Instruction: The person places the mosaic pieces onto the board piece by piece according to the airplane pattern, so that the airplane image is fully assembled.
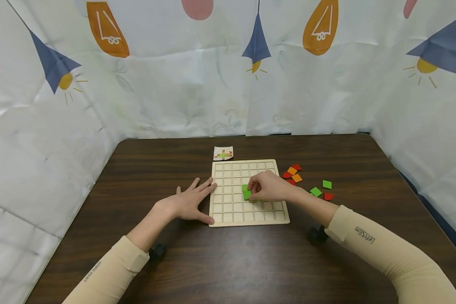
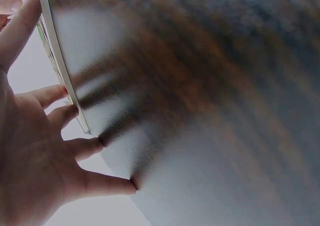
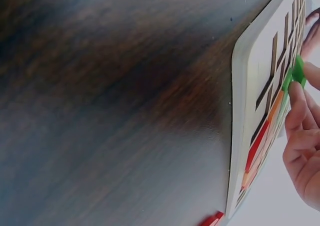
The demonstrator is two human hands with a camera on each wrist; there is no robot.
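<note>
A pale wooden grid board [image 1: 228, 217] lies on the table. My right hand [image 1: 270, 186] is over its middle and pinches a green square tile [image 3: 298, 69] between thumb and finger, tilted above the grid in the right wrist view. Another green tile [image 1: 245, 187] shows on the board just beyond the fingertips. An orange tile [image 3: 274, 105] and a red tile [image 3: 256, 147] sit on the board too, hidden under the hand in the head view. My left hand [image 1: 188, 204] has its fingers spread, with the thumb and some fingertips touching the board's left edge.
Beyond the board lies a small pattern card [image 1: 223, 153]. To its right are loose red tiles [image 1: 296, 167], orange tiles [image 1: 297, 178] and green tiles [image 1: 327, 184], with another red tile [image 1: 328, 196] nearer the right forearm. A white printed curtain [image 1: 175, 97] surrounds the dark table [image 1: 232, 261].
</note>
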